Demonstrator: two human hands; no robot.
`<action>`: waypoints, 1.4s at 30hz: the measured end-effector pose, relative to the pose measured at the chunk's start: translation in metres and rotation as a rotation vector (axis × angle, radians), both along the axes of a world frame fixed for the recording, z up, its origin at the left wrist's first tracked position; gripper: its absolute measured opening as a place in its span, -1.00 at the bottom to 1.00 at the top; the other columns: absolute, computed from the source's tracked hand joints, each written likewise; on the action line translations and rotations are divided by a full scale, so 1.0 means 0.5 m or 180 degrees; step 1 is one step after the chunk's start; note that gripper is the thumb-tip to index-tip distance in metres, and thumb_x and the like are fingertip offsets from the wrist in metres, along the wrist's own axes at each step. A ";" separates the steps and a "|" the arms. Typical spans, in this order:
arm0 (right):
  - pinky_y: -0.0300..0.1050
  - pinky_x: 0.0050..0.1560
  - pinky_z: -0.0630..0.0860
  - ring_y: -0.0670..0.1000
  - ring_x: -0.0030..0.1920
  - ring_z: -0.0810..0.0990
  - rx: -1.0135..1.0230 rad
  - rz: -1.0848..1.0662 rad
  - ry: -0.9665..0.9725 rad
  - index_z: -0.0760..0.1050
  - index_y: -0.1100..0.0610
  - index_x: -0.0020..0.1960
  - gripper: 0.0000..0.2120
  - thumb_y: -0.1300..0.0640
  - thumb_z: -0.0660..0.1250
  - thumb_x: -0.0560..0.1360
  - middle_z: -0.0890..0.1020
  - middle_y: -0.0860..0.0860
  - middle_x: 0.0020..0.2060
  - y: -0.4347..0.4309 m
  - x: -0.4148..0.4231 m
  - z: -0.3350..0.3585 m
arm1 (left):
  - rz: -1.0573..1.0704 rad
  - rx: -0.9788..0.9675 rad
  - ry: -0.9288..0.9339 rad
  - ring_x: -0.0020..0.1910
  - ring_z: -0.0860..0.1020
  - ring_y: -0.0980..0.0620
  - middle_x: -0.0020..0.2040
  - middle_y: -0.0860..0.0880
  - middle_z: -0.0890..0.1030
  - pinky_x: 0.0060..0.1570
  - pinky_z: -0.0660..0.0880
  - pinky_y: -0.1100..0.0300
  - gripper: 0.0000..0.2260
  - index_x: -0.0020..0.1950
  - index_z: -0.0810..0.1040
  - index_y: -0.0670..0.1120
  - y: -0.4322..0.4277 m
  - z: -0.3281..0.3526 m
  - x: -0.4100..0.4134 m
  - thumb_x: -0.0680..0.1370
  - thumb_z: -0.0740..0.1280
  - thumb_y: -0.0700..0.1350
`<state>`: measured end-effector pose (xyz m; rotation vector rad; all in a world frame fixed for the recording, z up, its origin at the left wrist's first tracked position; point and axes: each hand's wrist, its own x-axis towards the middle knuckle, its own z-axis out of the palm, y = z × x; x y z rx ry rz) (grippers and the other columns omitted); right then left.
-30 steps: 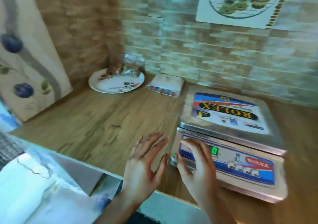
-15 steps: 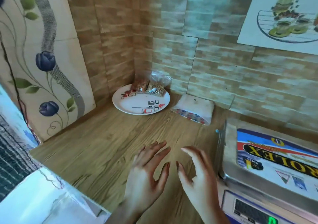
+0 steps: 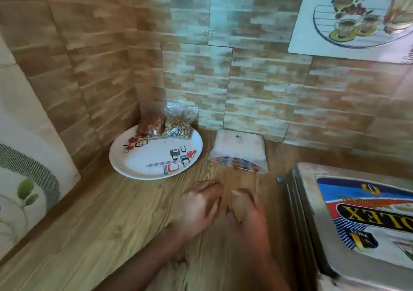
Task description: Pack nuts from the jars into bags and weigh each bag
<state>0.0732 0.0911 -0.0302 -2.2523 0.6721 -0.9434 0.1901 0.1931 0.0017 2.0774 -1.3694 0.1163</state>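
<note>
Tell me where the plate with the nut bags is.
In the head view, the plate lies in the counter's far left corner, left of the white packet and beyond the left hand.

warm even light, motion blur, edges curved by wide lens

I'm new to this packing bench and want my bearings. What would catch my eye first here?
The scale with its bright red-and-blue label fills the right edge. In the back corner a patterned plate carries two nut bags, with a white packet to its right by the wall. Mid-frame, the left hand and right hand are side by side over the counter, holding nothing.
</note>
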 end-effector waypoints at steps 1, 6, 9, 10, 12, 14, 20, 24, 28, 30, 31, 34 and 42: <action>0.01 0.22 0.43 0.10 0.15 0.48 0.0036 -0.0026 0.0179 0.47 0.08 0.18 -0.60 0.23 0.36 0.34 0.49 0.05 0.14 -0.007 0.019 -0.003 | -0.0064 0.0148 -0.0043 0.19 0.53 0.02 0.24 0.05 0.55 0.14 0.50 0.12 -0.65 0.21 0.54 0.02 -0.021 -0.005 0.026 0.48 0.16 -0.01; 0.16 0.19 0.46 0.25 0.14 0.51 -0.0151 -0.0431 0.0642 0.51 0.21 0.14 -0.62 0.16 0.25 0.35 0.54 0.19 0.13 -0.074 0.090 -0.049 | -0.0492 0.1018 -0.0407 0.21 0.50 -0.13 0.27 -0.07 0.52 0.13 0.49 -0.03 -0.59 0.21 0.55 -0.07 -0.155 -0.030 0.149 0.48 0.06 -0.03; 0.20 0.21 0.45 0.21 0.18 0.49 -0.0465 -0.0443 0.0823 0.48 0.16 0.17 -0.58 0.10 0.15 0.36 0.56 0.18 0.12 -0.129 0.144 -0.053 | -0.0617 0.1418 -0.0494 0.31 0.42 -0.09 0.35 -0.05 0.43 0.22 0.42 -0.02 -0.57 0.31 0.44 0.01 -0.228 -0.063 0.193 0.51 0.01 0.03; 0.20 0.23 0.44 0.19 0.20 0.48 -0.0561 -0.0402 0.1011 0.48 0.15 0.18 -0.56 0.09 0.13 0.35 0.56 0.18 0.14 -0.142 0.156 -0.053 | -0.0590 0.1442 -0.0534 0.32 0.40 -0.06 0.38 -0.03 0.41 0.27 0.38 0.00 -0.55 0.35 0.40 0.06 -0.247 -0.067 0.198 0.54 -0.04 0.09; 0.18 0.25 0.43 0.20 0.22 0.49 -0.0640 -0.0453 0.1261 0.50 0.18 0.20 -0.54 0.06 0.10 0.38 0.56 0.18 0.17 -0.158 0.166 -0.056 | -0.0525 0.1308 -0.0825 0.33 0.40 -0.04 0.39 -0.01 0.41 0.33 0.29 0.07 -0.60 0.38 0.39 0.07 -0.273 -0.079 0.196 0.62 -0.03 0.10; 0.17 0.27 0.41 0.20 0.23 0.51 -0.0664 -0.0553 0.1412 0.50 0.20 0.22 -0.53 0.04 0.09 0.41 0.56 0.19 0.18 -0.169 0.175 -0.065 | -0.0667 0.1266 -0.1037 0.36 0.35 -0.05 0.41 -0.06 0.39 0.37 0.22 0.12 -0.65 0.41 0.36 -0.02 -0.303 -0.087 0.202 0.65 0.03 -0.04; 0.15 0.29 0.40 0.15 0.27 0.48 -0.0709 -0.0585 0.1561 0.50 0.19 0.24 -0.52 0.00 0.03 0.48 0.55 0.14 0.22 -0.175 0.184 -0.082 | -0.0538 0.1367 -0.1595 -0.21 0.65 -0.03 -0.20 -0.11 0.68 -0.21 0.57 0.20 -0.72 -0.17 0.68 -0.17 -0.355 -0.076 0.233 0.15 0.58 -0.22; 0.09 0.36 0.28 0.12 0.35 0.40 -0.0689 -0.0547 0.1681 0.44 0.17 0.33 -0.44 -0.05 -0.06 0.48 0.48 0.10 0.31 -0.176 0.185 -0.084 | -0.0554 0.1369 -0.2143 -0.32 0.64 -0.09 -0.27 -0.14 0.67 -0.39 0.57 0.17 -0.85 -0.22 0.65 -0.16 -0.376 -0.078 0.264 0.23 0.40 -0.26; 0.05 0.42 0.16 0.08 0.41 0.31 -0.0655 -0.0514 0.1749 0.34 0.13 0.41 -0.37 -0.10 -0.15 0.48 0.40 0.07 0.38 -0.177 0.184 -0.084 | -0.0565 0.1790 -0.2193 -0.14 0.64 -0.13 -0.07 -0.15 0.67 -0.23 0.53 0.12 -0.82 0.00 0.59 -0.14 -0.381 -0.051 0.260 0.44 0.25 -0.23; 0.06 0.41 0.16 0.08 0.41 0.30 -0.0664 -0.0522 0.1734 0.34 0.13 0.41 -0.37 -0.10 -0.15 0.48 0.40 0.07 0.38 -0.177 0.184 -0.086 | -0.0621 0.1869 -0.2129 0.04 0.58 -0.18 0.09 -0.19 0.60 -0.10 0.48 0.07 -0.78 0.14 0.49 -0.19 -0.381 -0.033 0.251 0.54 0.16 -0.24; 0.05 0.42 0.15 0.07 0.42 0.29 -0.0645 -0.0507 0.1765 0.32 0.13 0.42 -0.36 -0.10 -0.16 0.47 0.38 0.06 0.39 -0.177 0.184 -0.085 | -0.0596 0.1937 -0.2038 0.07 0.56 -0.17 0.12 -0.18 0.58 -0.10 0.44 0.07 -0.78 0.16 0.47 -0.20 -0.379 -0.020 0.246 0.55 0.14 -0.24; 0.05 0.43 0.12 0.06 0.44 0.26 -0.0601 -0.0502 0.1747 0.30 0.12 0.44 -0.34 -0.11 -0.18 0.46 0.35 0.05 0.42 -0.177 0.184 -0.086 | -0.0516 0.1870 -0.1962 0.03 0.55 -0.16 0.06 -0.13 0.58 -0.23 0.31 0.11 -0.83 0.07 0.46 -0.16 -0.374 -0.003 0.245 0.51 0.17 -0.28; 0.06 0.39 0.22 0.08 0.38 0.36 -0.0613 -0.0572 0.1642 0.37 0.13 0.39 -0.41 -0.09 -0.07 0.48 0.44 0.07 0.34 -0.172 0.181 -0.079 | -0.0467 0.1380 -0.1673 -0.03 0.57 -0.17 0.01 -0.09 0.57 -0.28 0.33 0.12 -0.85 0.07 0.49 -0.12 -0.351 -0.006 0.239 0.56 0.17 -0.20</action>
